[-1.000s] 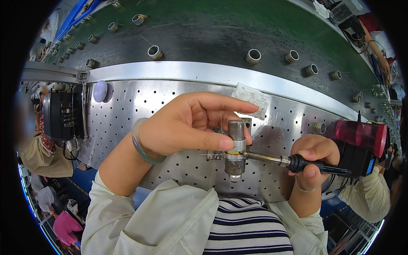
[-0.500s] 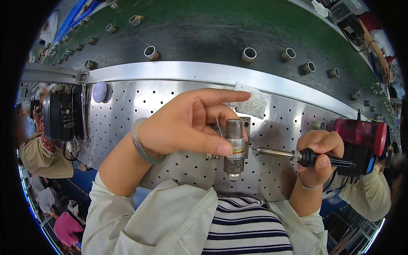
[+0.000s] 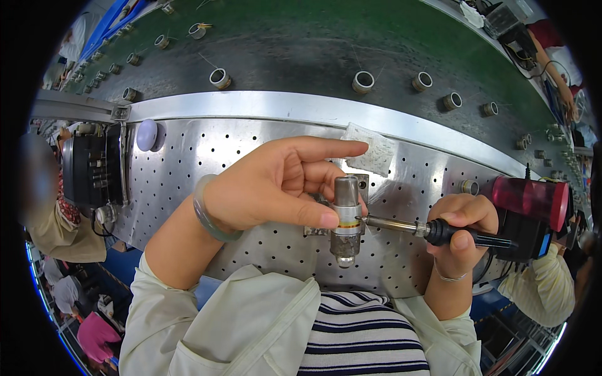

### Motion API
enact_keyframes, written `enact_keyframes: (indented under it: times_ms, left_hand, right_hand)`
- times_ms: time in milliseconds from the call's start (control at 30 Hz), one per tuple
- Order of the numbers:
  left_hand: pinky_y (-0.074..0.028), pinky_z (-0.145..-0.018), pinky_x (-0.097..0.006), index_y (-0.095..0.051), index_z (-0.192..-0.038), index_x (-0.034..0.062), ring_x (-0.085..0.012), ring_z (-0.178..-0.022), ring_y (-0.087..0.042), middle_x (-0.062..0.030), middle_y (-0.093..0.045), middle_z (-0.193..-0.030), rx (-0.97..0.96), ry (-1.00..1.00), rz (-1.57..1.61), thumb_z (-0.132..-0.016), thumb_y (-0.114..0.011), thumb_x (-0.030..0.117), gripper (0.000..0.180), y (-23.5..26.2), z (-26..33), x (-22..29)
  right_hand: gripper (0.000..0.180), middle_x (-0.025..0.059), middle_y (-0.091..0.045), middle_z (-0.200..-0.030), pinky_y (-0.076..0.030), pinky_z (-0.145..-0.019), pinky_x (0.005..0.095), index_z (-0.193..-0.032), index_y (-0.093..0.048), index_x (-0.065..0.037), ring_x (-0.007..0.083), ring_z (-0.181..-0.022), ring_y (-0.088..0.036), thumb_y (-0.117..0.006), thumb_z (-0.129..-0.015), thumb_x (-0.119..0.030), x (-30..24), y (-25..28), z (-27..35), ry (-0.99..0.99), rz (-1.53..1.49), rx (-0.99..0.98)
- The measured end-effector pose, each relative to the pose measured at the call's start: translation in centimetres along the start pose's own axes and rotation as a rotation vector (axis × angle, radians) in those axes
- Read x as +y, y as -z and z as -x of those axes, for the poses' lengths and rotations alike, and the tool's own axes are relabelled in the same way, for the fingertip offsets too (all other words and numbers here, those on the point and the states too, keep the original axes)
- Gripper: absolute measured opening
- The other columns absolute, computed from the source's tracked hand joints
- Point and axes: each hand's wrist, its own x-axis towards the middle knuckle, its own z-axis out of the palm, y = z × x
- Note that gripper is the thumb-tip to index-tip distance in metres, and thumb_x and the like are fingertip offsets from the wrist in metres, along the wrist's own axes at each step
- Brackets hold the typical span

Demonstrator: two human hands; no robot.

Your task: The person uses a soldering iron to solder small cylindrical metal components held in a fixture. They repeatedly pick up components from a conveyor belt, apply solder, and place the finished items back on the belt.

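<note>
In the middle of the bench stands a metal cylinder (image 3: 346,194) on a small fixture. Around it sits a silvery ring (image 3: 345,216) with a yellowish band. My left hand (image 3: 276,178) grips the ring from the left, thumb in front and other fingers partly hidden behind; its index finger points away to the right. From the right, my right hand (image 3: 467,229) holds a soldering iron (image 3: 398,224) by its black handle. The iron's tip meets the ring's right side, or lies very close to it.
Beyond the metal rail (image 3: 269,104) lies a dark green conveyor belt (image 3: 282,50) carrying several metal rings with thin wires. A white pad (image 3: 370,150) lies on the perforated bench (image 3: 188,163). At the right stand a red translucent container (image 3: 530,199) and a black box; at the left, a purple oval object (image 3: 147,135).
My right hand has brought the soldering iron leftward, its tip passing from a gap to the ring's side. The rings on the belt have shifted slightly left. My left hand stays nearly still.
</note>
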Motion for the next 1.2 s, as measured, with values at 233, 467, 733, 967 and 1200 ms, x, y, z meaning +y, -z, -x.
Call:
enact_keyframes:
  times_ms: [233, 467, 733, 967, 1200]
  left_hand:
    - [-0.050, -0.081, -0.024, -0.031, -0.138, -0.0042, -0.0176, -0.092, -0.063, -0.0168, -0.062, -0.100, 0.025, 0.002, -0.019, -0.068, -0.074, -0.002, 0.082, -0.43, 0.04, 0.14]
    - [-0.051, -0.081, -0.025, -0.034, -0.136, -0.0046, -0.0178, -0.092, -0.063, -0.0151, -0.063, -0.099, 0.072, 0.011, 0.003, -0.067, -0.074, -0.004, 0.080, -0.54, 0.04, 0.11]
    - [-0.052, -0.079, -0.024, -0.035, -0.136, -0.0049, -0.0168, -0.088, -0.064, -0.0154, -0.062, -0.098, 0.079, 0.020, 0.003, -0.066, -0.074, -0.006, 0.080, -0.46, -0.03, 0.07]
    - [-0.052, -0.078, -0.023, -0.035, -0.135, -0.0053, -0.0169, -0.088, -0.063, -0.0158, -0.062, -0.098, 0.082, 0.016, 0.007, -0.066, -0.074, -0.005, 0.080, -0.51, -0.04, 0.05]
    - [-0.051, -0.080, -0.024, -0.034, -0.136, -0.0055, -0.0172, -0.089, -0.063, -0.0162, -0.063, -0.098, 0.073, 0.019, 0.019, -0.066, -0.074, -0.006, 0.080, -0.51, -0.08, 0.03]
  right_hand:
    - [0.025, 0.0102, -0.058, -0.065, -0.045, -0.043, 0.0229, -0.083, -0.055, 0.003, 0.0142, -0.047, -0.054, -0.072, -0.077, -0.014, -0.13, -0.31, -0.18, 0.012, -0.024, 0.008]
    - [0.024, 0.0108, -0.058, -0.064, -0.046, -0.043, 0.0240, -0.085, -0.055, 0.004, 0.0145, -0.047, -0.056, -0.072, -0.078, -0.012, 0.17, -0.03, -0.28, 0.068, -0.061, -0.041]
    - [0.024, 0.0117, -0.058, -0.064, -0.045, -0.042, 0.0247, -0.087, -0.055, 0.005, 0.0156, -0.045, -0.056, -0.071, -0.077, -0.010, 0.22, 0.33, -0.35, 0.102, -0.033, -0.115]
    - [0.025, 0.0115, -0.059, -0.063, -0.045, -0.042, 0.0247, -0.086, -0.055, 0.005, 0.0154, -0.044, -0.055, -0.072, -0.077, -0.010, 0.04, 0.18, -0.37, 0.107, -0.017, -0.061]
    - [0.025, 0.0113, -0.059, -0.065, -0.045, -0.043, 0.0250, -0.086, -0.055, 0.005, 0.0159, -0.046, -0.056, -0.072, -0.076, -0.009, 0.08, 0.21, -0.31, 0.113, -0.010, -0.058]
